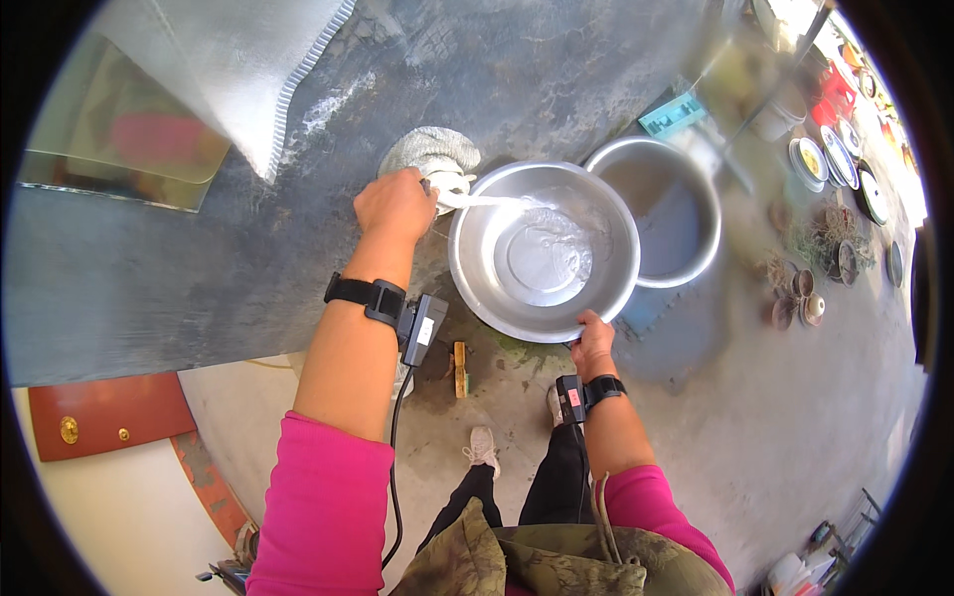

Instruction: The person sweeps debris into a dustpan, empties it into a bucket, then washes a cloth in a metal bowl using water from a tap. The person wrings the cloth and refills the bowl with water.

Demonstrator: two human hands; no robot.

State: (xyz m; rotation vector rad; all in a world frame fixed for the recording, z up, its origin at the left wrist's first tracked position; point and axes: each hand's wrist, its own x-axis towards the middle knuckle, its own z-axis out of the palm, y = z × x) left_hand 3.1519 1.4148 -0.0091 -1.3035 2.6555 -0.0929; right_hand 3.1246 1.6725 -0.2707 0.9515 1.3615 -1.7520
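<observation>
My right hand (594, 337) grips the near rim of a wide metal basin (477, 298), which is tilted a little. A stream of water runs into it from a pipe or tap wrapped in pale cloth (440, 143), at the basin's left. On the near side of that wrapping my left hand (397, 203) has its fingers curled at the tap; a small dark part shows by the fingers, but the grip itself is hidden. A second metal basin (713, 223), holding murky water, stands partly behind the first, at the right.
A blue-green plastic tray or basket (671, 115) lies beyond the basins. Plates (809, 162) and potted plants (845, 261) stand on the ground at the right. Below the basin is a small yellowish block (460, 370). A corrugated-edged sheet (276, 97) juts in at the upper left.
</observation>
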